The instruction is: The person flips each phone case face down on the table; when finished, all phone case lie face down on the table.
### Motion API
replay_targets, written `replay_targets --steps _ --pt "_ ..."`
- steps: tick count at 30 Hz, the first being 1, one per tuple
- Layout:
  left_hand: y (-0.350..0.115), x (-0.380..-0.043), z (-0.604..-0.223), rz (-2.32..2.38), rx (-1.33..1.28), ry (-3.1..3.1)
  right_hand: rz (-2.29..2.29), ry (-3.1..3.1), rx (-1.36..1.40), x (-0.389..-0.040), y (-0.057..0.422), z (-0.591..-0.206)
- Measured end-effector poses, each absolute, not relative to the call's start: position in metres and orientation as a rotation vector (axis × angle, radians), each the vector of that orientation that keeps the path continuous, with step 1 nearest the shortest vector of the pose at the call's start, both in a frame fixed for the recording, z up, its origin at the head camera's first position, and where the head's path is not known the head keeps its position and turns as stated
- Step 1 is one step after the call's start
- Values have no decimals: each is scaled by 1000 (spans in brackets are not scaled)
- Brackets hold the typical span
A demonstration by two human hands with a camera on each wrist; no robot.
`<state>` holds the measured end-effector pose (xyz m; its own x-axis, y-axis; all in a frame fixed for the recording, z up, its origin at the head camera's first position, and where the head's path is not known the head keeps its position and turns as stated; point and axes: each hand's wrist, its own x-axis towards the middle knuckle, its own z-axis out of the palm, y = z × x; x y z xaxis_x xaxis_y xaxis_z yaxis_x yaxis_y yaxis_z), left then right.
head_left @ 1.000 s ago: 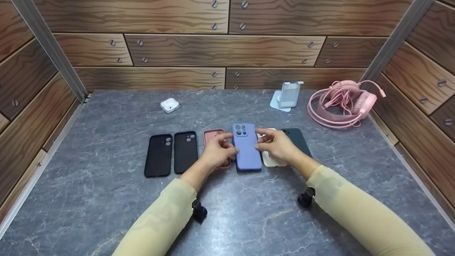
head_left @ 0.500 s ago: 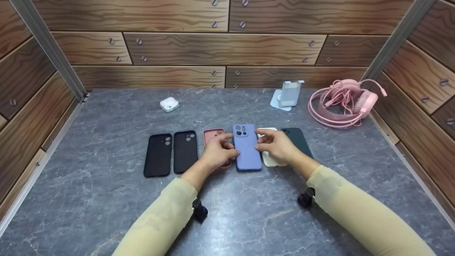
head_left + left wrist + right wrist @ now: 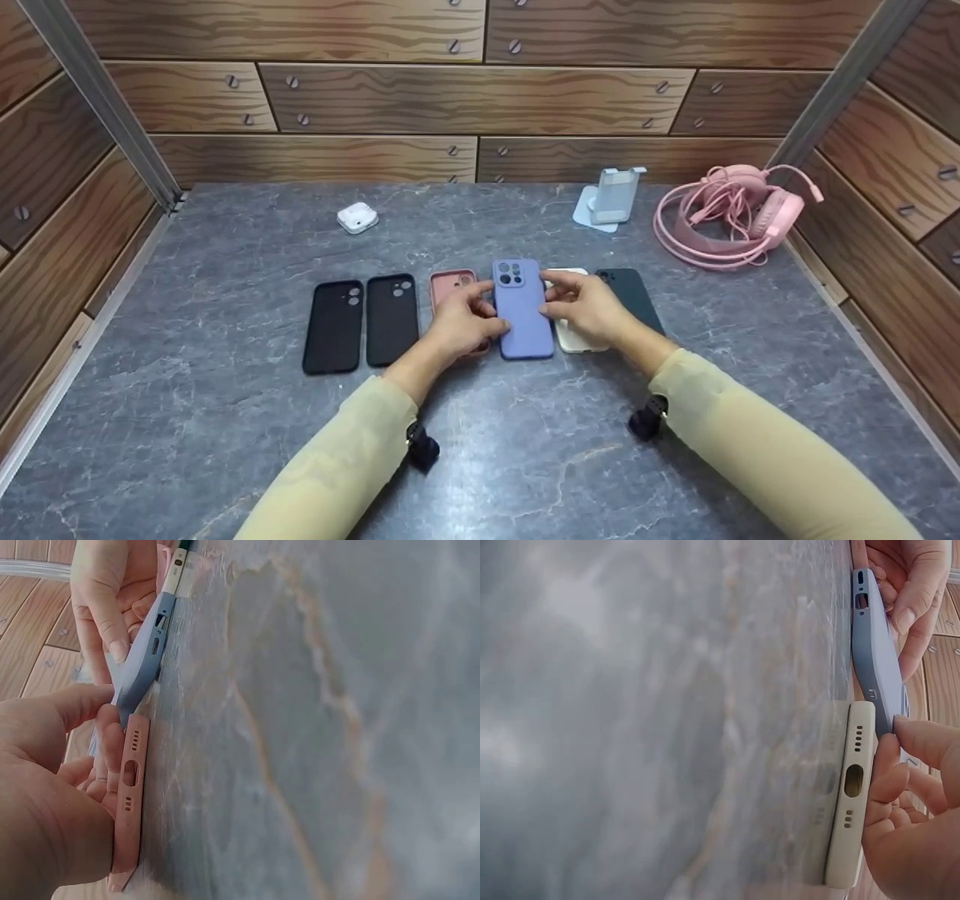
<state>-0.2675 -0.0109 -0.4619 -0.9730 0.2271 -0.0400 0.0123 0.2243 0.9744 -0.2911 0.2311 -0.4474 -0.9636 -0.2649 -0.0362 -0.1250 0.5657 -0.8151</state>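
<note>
Lying in a row across the grey marbled tabletop (image 3: 225,315) are six phone cases. Farthest left sit two black phone cases (image 3: 334,327), side by side and flat, apart from either hand. Behind them, nearer the wooden back wall (image 3: 480,97), a small white earbud case (image 3: 357,217) rests alone.

Next in the row is the pink phone case (image 3: 447,282), mostly covered by the left hand (image 3: 459,324). In the left wrist view that pink case (image 3: 129,802) lies flat, with the left hand's curled fingers (image 3: 105,757) against its upper side. The left thumb and fingertips pinch the left edge of the lavender phone case (image 3: 522,309), which holds the middle of the row, camera cut-out pointing away from the person. Both wrist views show the lavender case (image 3: 874,660) tilted, its near end raised a little off the tabletop.

The right hand (image 3: 592,307) grips the opposite edge of the lavender case, fingers curled and thumb on top, while resting over the cream phone case (image 3: 577,341). The right wrist view shows the cream case (image 3: 847,795) flat on the surface just beside the lavender one. Right of it lies a dark green phone case (image 3: 634,296), untouched.

At the back right stand a pale blue phone stand (image 3: 611,196) and, beside it, a pink wired headset (image 3: 739,214) with its cable coiled.
</note>
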Motion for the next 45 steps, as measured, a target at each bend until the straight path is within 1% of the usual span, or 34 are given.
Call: replay_targets --steps 26,45 --pt "-10 -269 -463 1727 261 2458 -1343 2665 -320 -292 229 -450" --pt "-7 -270 -458 1618 231 2507 -1196 2712 -286 -291 225 -449"
